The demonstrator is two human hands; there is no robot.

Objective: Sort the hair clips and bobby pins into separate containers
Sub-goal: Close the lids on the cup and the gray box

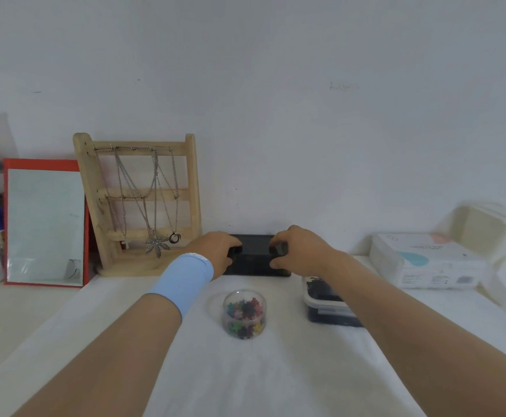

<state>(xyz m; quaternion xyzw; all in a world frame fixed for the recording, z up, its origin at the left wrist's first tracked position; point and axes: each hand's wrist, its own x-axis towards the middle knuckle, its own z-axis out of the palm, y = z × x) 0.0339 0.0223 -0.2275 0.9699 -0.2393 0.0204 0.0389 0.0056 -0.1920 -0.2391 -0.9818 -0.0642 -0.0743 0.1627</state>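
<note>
Hands both far back: left hand (pixel 215 251) and right hand (pixel 297 251) each grip one end of black tray (pixel 253 262) (contents unclear). Tub (pixel 227 322) of coloured clips (pixel 245 310) sits near centre, dark-pin box (pixel 327 315) just right. Best keep tray level, draw it near without clipping tub.

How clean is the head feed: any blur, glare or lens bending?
Head view: soft, even light, faint shadows, no glare; the side edges are blurred, worst at the white box on the right; the wide lens stretches the left forearm; the black tray gripped by the left hand and right hand is too dark to read inside.
</note>
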